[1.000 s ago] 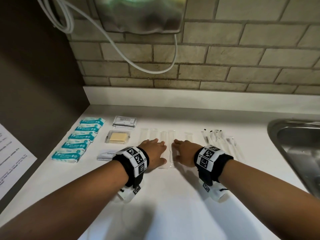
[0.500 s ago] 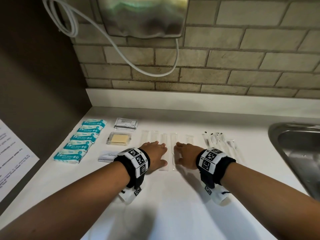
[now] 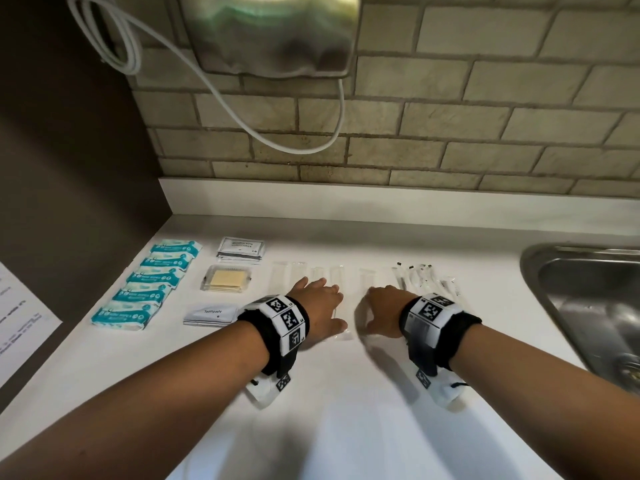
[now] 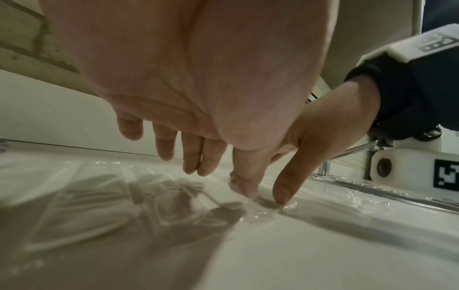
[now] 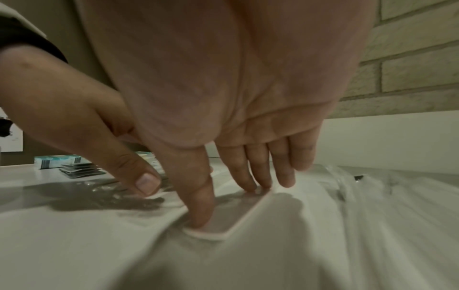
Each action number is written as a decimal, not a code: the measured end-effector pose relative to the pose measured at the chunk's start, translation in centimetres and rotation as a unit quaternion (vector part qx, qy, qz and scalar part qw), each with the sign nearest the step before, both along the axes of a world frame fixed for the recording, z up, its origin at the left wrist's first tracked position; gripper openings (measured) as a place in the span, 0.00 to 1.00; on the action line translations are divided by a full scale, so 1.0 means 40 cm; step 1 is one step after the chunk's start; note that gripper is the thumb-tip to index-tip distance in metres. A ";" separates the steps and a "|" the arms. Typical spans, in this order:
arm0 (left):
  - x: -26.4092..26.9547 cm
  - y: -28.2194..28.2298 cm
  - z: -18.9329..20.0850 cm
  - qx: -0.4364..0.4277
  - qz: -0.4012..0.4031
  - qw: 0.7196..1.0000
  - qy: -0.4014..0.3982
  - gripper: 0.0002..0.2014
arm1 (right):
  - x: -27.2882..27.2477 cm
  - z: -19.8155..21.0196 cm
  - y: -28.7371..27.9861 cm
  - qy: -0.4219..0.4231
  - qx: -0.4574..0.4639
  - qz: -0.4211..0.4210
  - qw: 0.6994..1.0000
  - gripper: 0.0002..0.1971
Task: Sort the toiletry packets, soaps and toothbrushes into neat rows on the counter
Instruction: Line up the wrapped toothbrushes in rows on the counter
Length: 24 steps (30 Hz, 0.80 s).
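Note:
Clear-wrapped toothbrushes (image 3: 289, 271) lie side by side in a row on the white counter (image 3: 346, 393). My left hand (image 3: 317, 304) lies flat over the row, its thumb (image 4: 247, 184) pressing the near end of one wrapper (image 4: 258, 212). My right hand (image 3: 382, 308) rests with straight fingers on the neighbouring wrapped toothbrush (image 3: 366, 277), thumb (image 5: 201, 212) pressed on its handle end (image 5: 238, 219). A loose bunch of wrapped toothbrushes (image 3: 427, 278) lies right of that hand. Teal soap packets (image 3: 145, 285) form a column at the far left.
Shampoo sachets (image 3: 241, 249), a clear box with a yellow soap (image 3: 227, 282) and toothpaste sachets (image 3: 211, 315) sit between the teal column and the toothbrushes. A steel sink (image 3: 588, 306) is at the right. A brick wall and a dispenser with a hose rise behind.
The two hands have drawn slightly apart, the right one sliding a little to the right on its wrapped toothbrush. The left hand stays on the row.

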<state>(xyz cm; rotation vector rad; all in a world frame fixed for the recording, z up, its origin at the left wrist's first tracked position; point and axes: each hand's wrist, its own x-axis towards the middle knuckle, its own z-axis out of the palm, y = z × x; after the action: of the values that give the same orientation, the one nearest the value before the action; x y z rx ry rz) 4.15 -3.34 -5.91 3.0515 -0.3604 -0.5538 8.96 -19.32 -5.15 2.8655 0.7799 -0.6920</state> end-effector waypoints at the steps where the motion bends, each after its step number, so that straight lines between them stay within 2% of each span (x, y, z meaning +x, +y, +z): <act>1: 0.000 -0.010 -0.002 0.007 -0.002 1.000 -0.002 0.33 | -0.003 -0.003 -0.002 0.002 0.004 0.003 1.000 0.17; 6: 0.003 -0.024 -0.011 0.030 -0.011 0.999 -0.002 0.32 | -0.003 -0.019 -0.002 0.002 0.047 -0.010 0.999 0.21; 13: 0.001 -0.026 -0.003 0.031 -0.007 0.999 0.005 0.31 | 0.007 -0.020 0.002 -0.014 0.038 0.029 0.999 0.21; 24: 0.004 -0.032 -0.012 0.022 0.007 1.000 0.001 0.31 | 0.013 -0.021 0.001 -0.028 0.049 0.043 0.997 0.22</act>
<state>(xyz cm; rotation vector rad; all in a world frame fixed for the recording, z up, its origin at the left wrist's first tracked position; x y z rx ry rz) 4.29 -4.61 -6.38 3.0928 -0.3321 -0.5726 9.47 -19.29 -6.00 2.9036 0.9477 -0.5761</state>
